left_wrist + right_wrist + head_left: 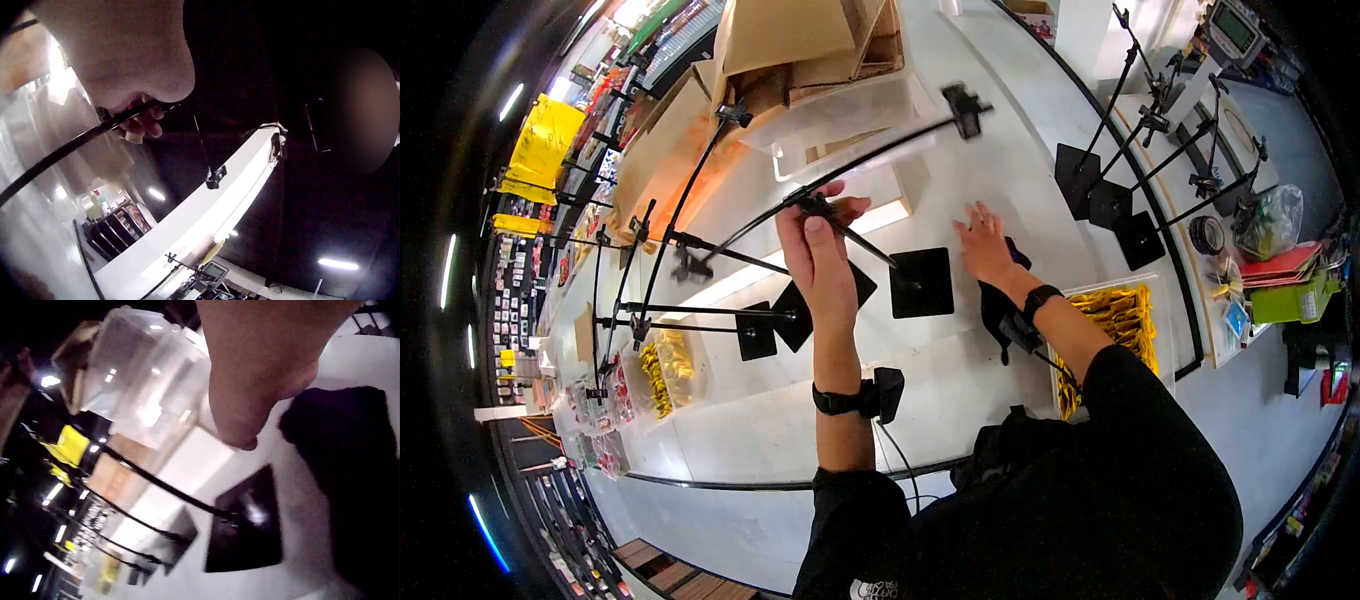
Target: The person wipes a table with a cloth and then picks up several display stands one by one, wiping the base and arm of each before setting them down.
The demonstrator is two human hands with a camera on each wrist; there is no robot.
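My left hand (822,245) grips a black stand where its upright pole (870,245) meets a long crossbar (880,152). A black clip (966,110) sits at the crossbar's far end. The stand's square black base plate (922,283) lies on the white table (900,370). In the left wrist view, curled fingers (147,122) show beside the dark bar (69,150). To the right of the base, my right hand (988,245) has its fingers spread and holds nothing. A black cloth item (998,315) lies just beneath that wrist; the right wrist view shows its dark bulk (344,431) beside the hand.
Several similar stands with black bases (756,332) crowd the left, and more bases (1140,240) stand at the right. A bin of yellow packets (1112,310) is by my right forearm. Clear plastic bins (840,125) and a cardboard box (800,40) stand at the far side.
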